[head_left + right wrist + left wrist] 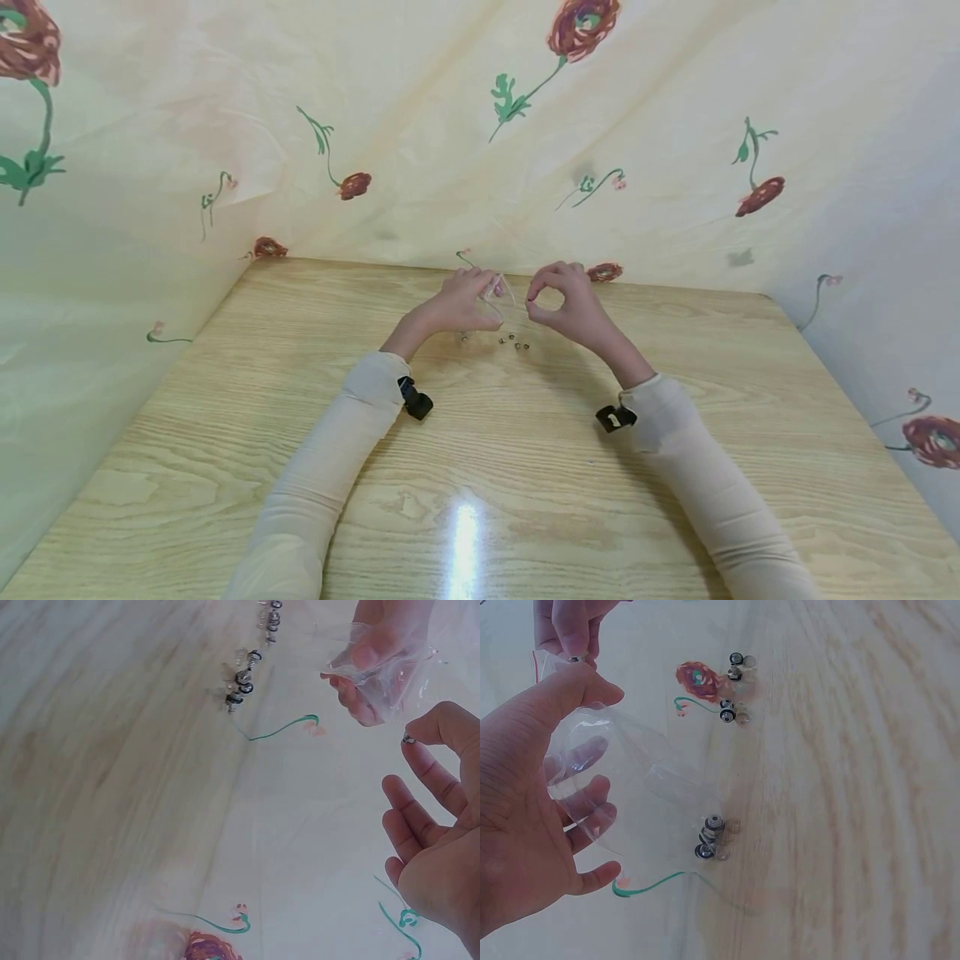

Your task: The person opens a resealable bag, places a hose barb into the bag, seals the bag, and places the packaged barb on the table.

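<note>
Head view first: I see two bare hands raised above one wooden tabletop [495, 433], with a single clear plastic bag [641, 761] in the left hand [457, 304]. That hand grips the bag between thumb and fingers, its fingertips partly seen through the thin, glossy film; the bag is limp and crinkled, with a red line near its mouth. Thumb and index of the right hand [579, 304] meet in a round ring, pinching one tiny metal piece [408, 739], while its other fingers spread loosely. The pinched piece is just beside the bag, outside it.

Below, four small metal pieces [517, 345] lie close together on the table between the hands, shiny and rounded, with dark bands. More metal pieces [464, 337] sit apart from those, under the left hand; they overlap, so I cannot tell their number.

Two pale, wrinkled sleeves [322, 467] reach in, with one black strap [415, 398] at each wrist. Pale yellow grain runs across the wood, and one bright streak of glare shows near its front. Around the table hangs creased cream cloth [420, 83], printed with seven large red blooms and thin green stems.
</note>
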### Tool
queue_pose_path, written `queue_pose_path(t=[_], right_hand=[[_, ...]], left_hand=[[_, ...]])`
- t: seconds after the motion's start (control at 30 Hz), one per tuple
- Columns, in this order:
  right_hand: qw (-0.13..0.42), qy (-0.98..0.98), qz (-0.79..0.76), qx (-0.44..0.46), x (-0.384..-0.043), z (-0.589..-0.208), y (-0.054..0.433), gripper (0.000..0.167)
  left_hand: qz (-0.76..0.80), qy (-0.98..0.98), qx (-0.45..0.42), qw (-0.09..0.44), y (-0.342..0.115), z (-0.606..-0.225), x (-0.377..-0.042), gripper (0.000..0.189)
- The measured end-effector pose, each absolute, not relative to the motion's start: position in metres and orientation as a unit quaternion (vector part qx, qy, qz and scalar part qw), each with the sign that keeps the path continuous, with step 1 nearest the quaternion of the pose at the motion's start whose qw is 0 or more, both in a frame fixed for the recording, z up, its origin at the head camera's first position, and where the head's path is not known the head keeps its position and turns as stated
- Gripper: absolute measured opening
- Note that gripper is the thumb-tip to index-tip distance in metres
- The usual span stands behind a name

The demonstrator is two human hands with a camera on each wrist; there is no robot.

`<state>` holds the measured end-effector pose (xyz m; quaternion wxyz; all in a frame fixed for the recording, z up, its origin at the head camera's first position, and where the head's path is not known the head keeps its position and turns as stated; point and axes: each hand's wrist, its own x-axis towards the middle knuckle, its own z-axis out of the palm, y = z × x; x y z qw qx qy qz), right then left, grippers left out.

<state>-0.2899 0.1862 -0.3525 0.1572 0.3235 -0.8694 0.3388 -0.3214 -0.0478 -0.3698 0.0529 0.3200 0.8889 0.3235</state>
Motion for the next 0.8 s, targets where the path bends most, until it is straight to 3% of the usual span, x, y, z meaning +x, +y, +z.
queue_pose_path(t=[0.8], right_hand=[[0.173, -0.852, 0.380, 0.314, -0.290, -0.345, 0.172, 0.006]], left_hand=[[0.305, 0.894, 0.324, 0.049, -0.048, -0.370, -0.322, 0.050]])
